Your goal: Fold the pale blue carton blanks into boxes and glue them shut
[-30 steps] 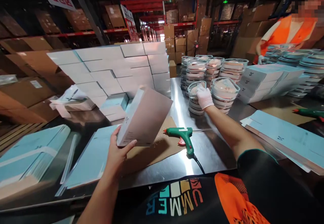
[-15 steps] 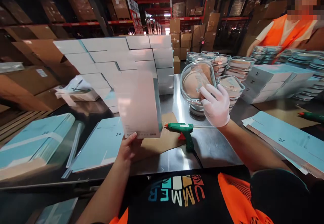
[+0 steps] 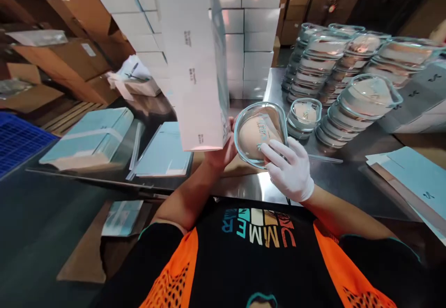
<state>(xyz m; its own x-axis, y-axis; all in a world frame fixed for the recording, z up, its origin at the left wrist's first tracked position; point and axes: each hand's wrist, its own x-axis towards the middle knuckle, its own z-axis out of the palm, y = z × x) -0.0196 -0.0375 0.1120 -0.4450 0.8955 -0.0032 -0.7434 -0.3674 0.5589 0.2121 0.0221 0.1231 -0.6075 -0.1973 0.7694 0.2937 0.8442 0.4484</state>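
My left hand [image 3: 218, 154] grips the bottom corner of a tall white carton [image 3: 193, 62] and holds it upright over the steel table [image 3: 348, 182]. My right hand [image 3: 289, 171], in a white glove, holds a clear glass container [image 3: 258, 134] with a beige insert, tilted toward me and close beside the carton's lower end. Both hands meet just in front of my chest.
Stacks of glass containers [image 3: 351, 62] fill the table's right side, with a short stack [image 3: 304, 117] nearest. White boxes [image 3: 251, 34] are piled behind. Flat light-blue cartons lie at the left [image 3: 90, 136], centre [image 3: 163, 152] and right [image 3: 414, 182]. A blue crate [image 3: 17, 145] sits far left.
My right hand lifted a glass container off the stack and brought it toward me. My left hand raised the carton upright and moved it next to the container. The view dipped down.
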